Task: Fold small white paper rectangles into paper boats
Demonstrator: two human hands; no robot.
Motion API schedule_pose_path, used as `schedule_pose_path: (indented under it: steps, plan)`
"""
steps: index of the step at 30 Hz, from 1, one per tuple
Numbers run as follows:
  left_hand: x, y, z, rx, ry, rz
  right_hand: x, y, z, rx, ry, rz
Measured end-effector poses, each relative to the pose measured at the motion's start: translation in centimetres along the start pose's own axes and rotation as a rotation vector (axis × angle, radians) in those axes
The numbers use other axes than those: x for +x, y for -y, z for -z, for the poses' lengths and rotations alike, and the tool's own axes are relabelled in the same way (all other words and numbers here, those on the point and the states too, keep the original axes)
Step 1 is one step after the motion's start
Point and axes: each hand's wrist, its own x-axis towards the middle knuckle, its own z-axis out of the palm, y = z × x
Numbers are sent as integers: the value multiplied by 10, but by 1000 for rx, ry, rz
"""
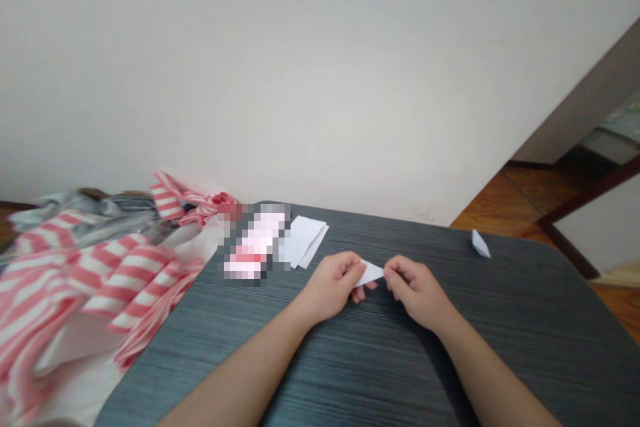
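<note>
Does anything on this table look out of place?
Yes: red-and-white striped cloth spills onto the grey table at left, and a pixelated blur hides something at its far edge. A small folded paper lies alone at right, apart from the paper triangle pinched between the left hand and right hand.

A room in a private home, more like a living space than a workplace: plain white plaster wall [320,80], warm orange-brown floor [515,197] beyond dark wooden door trim [570,227], and a heap of pink-and-white striped cloth [110,280] against the left edge of a dark grey wood-grain table [505,327], with a small folded paper piece [480,243] lying loose near the table's far right corner.
</note>
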Motion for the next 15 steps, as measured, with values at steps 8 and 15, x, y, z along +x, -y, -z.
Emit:
schedule_pose_path:
  steps: [8, 15]
  plan:
    - [0, 3, 0, 31, -15, -41, -1, -1, 2, 6, 22, 5]
    - [1, 3, 0, 325, -110, -201, 0, -2, 1, 24, -36, -26]
